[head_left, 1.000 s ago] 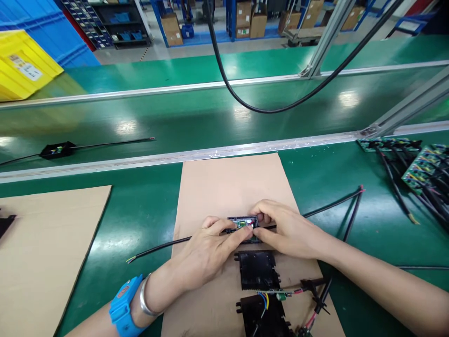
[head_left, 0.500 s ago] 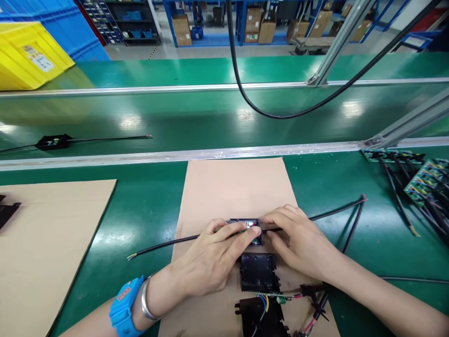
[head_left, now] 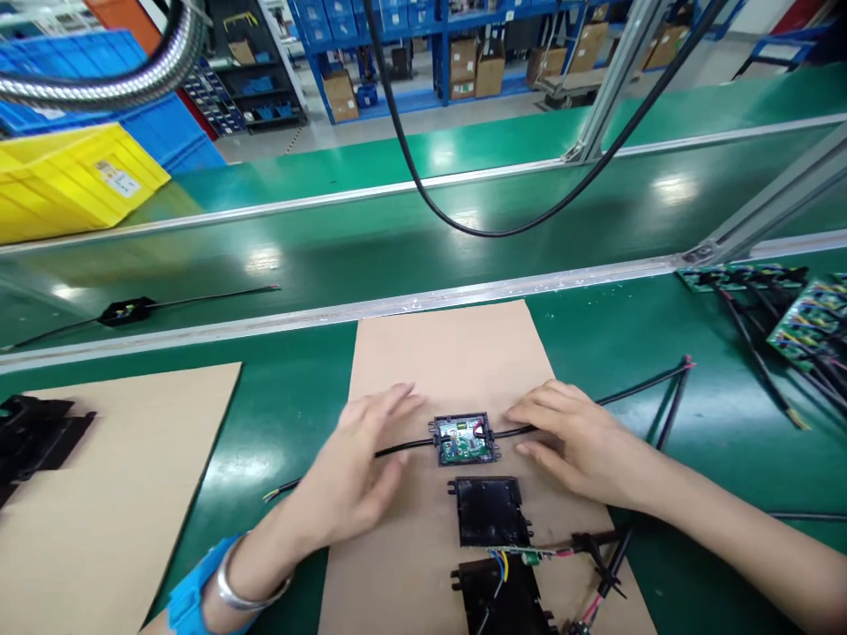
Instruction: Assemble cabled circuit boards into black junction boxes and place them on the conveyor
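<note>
Between left hand (head_left: 353, 469) and right hand (head_left: 570, 438): little black box (head_left: 461, 441) | with wires (head_left: 416, 444) toward cardboard's (head_left: 450, 353) left and right edges | spread loose, gripping nothing (about equally near)

Yellow bin (head_left: 56, 190) w/ label (head_left: 119, 179), no txt legible

Upper left: yellow bin (head_left: 66, 190) with white label (head_left: 121, 180) on side, blue bins (head_left: 176, 134) just behind. Across blue bins, braided hose (head_left: 99, 93) curving in from left edge. Top centre: black overhead cable (head_left: 490, 233) hanging in wide loop. Right: two grey metal posts (head_left: 612, 88) slanting up from pale rails (head_left: 543, 284) along green worktop (head_left: 304, 353). Beyond: dark shelf (head_left: 248, 70) at left; blue rack (head_left: 441, 44), brown boxes (head_left: 490, 70) low down, blue tubs (head_left: 341, 25) higher up.
</note>
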A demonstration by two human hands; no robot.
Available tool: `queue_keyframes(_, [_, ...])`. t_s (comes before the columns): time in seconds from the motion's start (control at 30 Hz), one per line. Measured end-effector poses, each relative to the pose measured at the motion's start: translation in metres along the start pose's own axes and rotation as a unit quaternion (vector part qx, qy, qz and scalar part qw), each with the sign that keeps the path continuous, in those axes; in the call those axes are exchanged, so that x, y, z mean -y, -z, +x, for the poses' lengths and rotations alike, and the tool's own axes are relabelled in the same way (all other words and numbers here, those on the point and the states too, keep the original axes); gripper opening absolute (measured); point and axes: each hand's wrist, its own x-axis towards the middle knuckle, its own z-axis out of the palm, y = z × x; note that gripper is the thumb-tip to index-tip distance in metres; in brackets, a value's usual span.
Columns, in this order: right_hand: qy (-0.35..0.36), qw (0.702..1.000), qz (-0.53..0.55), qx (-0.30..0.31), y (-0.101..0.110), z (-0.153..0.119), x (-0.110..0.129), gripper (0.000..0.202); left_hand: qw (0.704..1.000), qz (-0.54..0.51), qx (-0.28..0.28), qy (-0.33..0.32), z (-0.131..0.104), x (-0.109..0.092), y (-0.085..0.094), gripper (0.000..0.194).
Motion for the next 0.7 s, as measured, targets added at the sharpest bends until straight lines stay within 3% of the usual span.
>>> queue_keyframes(0.13, [0.007, 0.999, -0.05, -0.013, 0.002, -0.008, -0.016, 0.014, 0.995, 0.061, 0.047, 0.057, -0.018, 0.015, 0.009, 0.017])
queue_keyframes(0.23, [0.038, 0.995, -0.073, -0.059, 0.007, 0.006, -0.027, 0.018, 0.994, 0.08, 0.016, 0.07, -0.01, 0.027, 0.009, 0.01])
queue_keyframes(0.3, [0.039, 0.99, -0.091, -0.096, 0.022, 0.031, -0.037, 0.019, 0.99, 0.104, -0.026, 0.088, 0.015, 0.04, 0.017, 0.009])
queue_keyframes(0.47, [-0.032, 0.98, -0.129, -0.148, 0.089, 0.128, -0.065, 0.02, 0.976, 0.153, -0.116, 0.105, 0.123, 0.08, 0.053, 0.008])
queue_keyframes(0.53, [-0.061, 0.978, -0.129, -0.153, 0.106, 0.151, -0.068, 0.024, 0.972, 0.152, -0.139, 0.113, 0.152, 0.087, 0.055, 0.014])
queue_keyframes(0.6, [-0.078, 0.979, -0.121, -0.142, 0.106, 0.148, -0.06, 0.031, 0.976, 0.133, -0.136, 0.108, 0.155, 0.082, 0.045, 0.024])
queue_keyframes(0.7, [-0.055, 0.993, -0.084, -0.061, 0.083, 0.098, -0.025, 0.017, 0.991, 0.073, -0.081, 0.073, 0.11, 0.047, 0.019, 0.026])
